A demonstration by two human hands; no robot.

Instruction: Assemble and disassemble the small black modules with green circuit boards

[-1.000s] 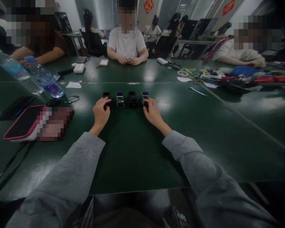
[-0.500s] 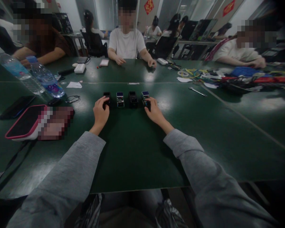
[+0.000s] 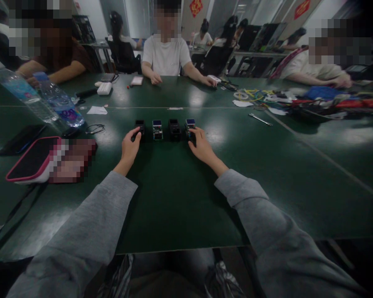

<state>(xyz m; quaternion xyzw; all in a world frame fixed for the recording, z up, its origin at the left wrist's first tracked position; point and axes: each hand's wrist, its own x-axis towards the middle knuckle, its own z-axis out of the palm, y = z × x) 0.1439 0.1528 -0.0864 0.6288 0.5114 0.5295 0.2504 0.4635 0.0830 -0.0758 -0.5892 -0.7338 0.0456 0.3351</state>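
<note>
Several small devices stand in a row across the green table [image 3: 174,198]. At its left end is a black boxy device [image 3: 140,124] with a small screen. My left hand [image 3: 130,147] curls its thumb and fingers round the near left side of that device. A bare circuit board with a screen [image 3: 157,129] comes second, and another black device [image 3: 174,129] stands beside it. The row ends on the right with a second circuit board with a screen [image 3: 190,123]. My right hand [image 3: 202,147] grips its right side between thumb and fingers, which partly hide it.
Left are water bottles [image 3: 60,103], a phone in a pink-edged case [image 3: 34,159] and a black phone [image 3: 21,140]. A wrench [image 3: 260,119] and a heap of cables [image 3: 313,103] lie right. A co-worker in a white shirt [image 3: 166,56] sits opposite.
My left fingers have drawn slightly down and closer together at the black device. My right hand stays nearly still. The co-worker opposite has moved one hand towards the right.
</note>
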